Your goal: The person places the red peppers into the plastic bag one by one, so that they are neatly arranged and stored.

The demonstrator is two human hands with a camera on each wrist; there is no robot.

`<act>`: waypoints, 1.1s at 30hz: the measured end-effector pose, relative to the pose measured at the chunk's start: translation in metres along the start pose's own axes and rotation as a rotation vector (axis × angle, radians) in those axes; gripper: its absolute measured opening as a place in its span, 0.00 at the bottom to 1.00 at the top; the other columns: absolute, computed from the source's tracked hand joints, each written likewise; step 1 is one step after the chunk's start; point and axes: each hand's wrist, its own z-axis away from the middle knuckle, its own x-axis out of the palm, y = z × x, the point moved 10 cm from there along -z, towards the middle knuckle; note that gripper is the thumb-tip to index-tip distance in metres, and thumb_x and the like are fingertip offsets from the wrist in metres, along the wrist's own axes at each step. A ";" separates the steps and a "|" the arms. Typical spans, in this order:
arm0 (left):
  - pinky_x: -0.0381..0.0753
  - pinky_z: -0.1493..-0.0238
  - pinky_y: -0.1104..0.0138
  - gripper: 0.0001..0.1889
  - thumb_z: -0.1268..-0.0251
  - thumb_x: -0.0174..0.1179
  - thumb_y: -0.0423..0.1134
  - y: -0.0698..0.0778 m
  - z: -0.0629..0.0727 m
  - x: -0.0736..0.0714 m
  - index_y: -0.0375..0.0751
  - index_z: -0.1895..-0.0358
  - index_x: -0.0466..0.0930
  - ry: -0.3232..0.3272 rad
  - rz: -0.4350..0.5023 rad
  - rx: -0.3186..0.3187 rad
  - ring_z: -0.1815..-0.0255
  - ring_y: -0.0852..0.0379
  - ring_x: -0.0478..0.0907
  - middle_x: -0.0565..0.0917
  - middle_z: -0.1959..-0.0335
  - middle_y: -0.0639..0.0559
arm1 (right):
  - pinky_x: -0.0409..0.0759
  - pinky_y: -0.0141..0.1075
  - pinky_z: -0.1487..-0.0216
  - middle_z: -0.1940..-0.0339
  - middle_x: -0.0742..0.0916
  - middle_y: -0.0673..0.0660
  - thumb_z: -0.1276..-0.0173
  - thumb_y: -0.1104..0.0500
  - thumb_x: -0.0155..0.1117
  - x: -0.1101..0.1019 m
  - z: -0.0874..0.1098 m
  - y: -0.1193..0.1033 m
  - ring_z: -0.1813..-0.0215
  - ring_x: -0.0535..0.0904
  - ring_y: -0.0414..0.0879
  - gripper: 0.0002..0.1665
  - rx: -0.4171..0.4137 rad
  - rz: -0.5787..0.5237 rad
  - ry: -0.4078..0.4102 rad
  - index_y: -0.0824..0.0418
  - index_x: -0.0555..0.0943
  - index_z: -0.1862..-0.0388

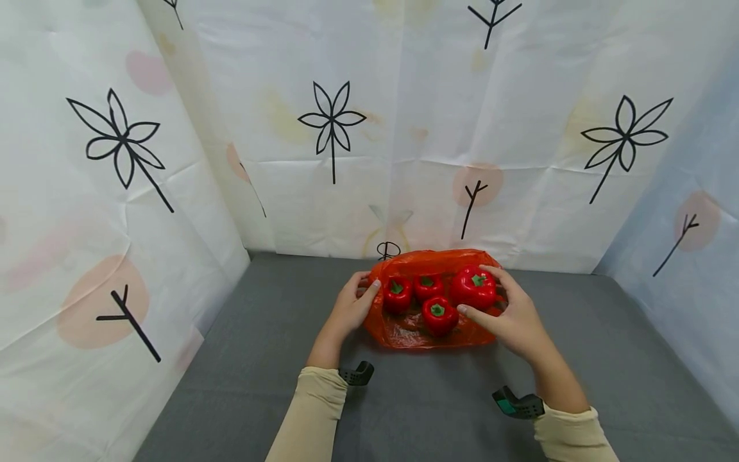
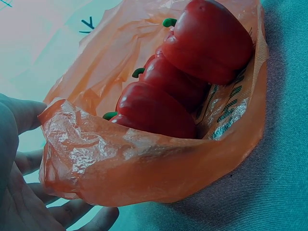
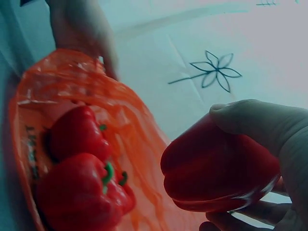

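An orange plastic bag (image 1: 430, 260) lies with its mouth spread wide, green print showing on its inside in the left wrist view. My left hand (image 1: 349, 308) grips the bag's left edge, thumb at the rim and fingers around the outside. In my right hand (image 1: 519, 321) is a large red bell pepper (image 1: 475, 289), held between thumb and fingers above the bag's right part. Three smaller red bell peppers sit in the bag: one at the left (image 1: 397, 295), one at the back (image 1: 428, 287) and one at the front (image 1: 440, 317). Their green stems show.
A dark grey cloth (image 1: 277, 359) covers the table under the bag. White sheets with leaf drawings hang behind (image 1: 404, 128) and on both sides. Each wrist wears a dark band; the left one (image 1: 356, 374) sits near the sleeve cuff.
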 end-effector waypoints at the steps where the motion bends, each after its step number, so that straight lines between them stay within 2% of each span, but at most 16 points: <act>1: 0.82 0.34 0.44 0.26 0.17 0.54 0.55 0.000 0.000 0.000 0.47 0.25 0.72 0.000 -0.001 0.005 0.34 0.42 0.80 0.80 0.33 0.41 | 0.82 0.24 0.49 0.29 0.79 0.63 0.33 0.50 0.80 0.004 0.000 0.000 0.34 0.82 0.62 0.49 0.004 -0.002 -0.008 0.55 0.65 0.19; 6: 0.82 0.34 0.43 0.26 0.17 0.54 0.55 0.002 0.001 -0.002 0.46 0.26 0.72 0.004 0.000 0.016 0.35 0.41 0.80 0.80 0.33 0.40 | 0.85 0.29 0.48 0.31 0.81 0.62 0.34 0.50 0.81 0.021 -0.002 -0.002 0.36 0.84 0.60 0.48 -0.006 -0.028 -0.032 0.56 0.67 0.21; 17: 0.81 0.33 0.43 0.26 0.17 0.55 0.54 0.002 0.000 -0.001 0.45 0.25 0.72 0.000 0.003 0.012 0.33 0.40 0.80 0.79 0.32 0.39 | 0.89 0.52 0.44 0.32 0.81 0.61 0.38 0.52 0.84 0.052 -0.004 -0.005 0.38 0.85 0.59 0.47 -0.052 -0.066 -0.062 0.56 0.69 0.25; 27: 0.83 0.35 0.44 0.26 0.17 0.54 0.54 0.003 0.001 0.000 0.45 0.26 0.72 0.002 0.011 0.016 0.35 0.40 0.81 0.80 0.33 0.39 | 0.89 0.55 0.44 0.31 0.82 0.60 0.41 0.49 0.85 0.074 -0.006 -0.006 0.35 0.83 0.60 0.48 -0.068 0.009 -0.080 0.52 0.70 0.26; 33: 0.82 0.35 0.43 0.26 0.17 0.54 0.55 0.004 0.001 -0.001 0.46 0.26 0.73 0.003 0.018 0.018 0.35 0.41 0.81 0.81 0.34 0.40 | 0.89 0.56 0.44 0.31 0.82 0.59 0.43 0.49 0.86 0.088 -0.007 -0.009 0.34 0.81 0.59 0.49 -0.122 0.025 -0.107 0.51 0.71 0.26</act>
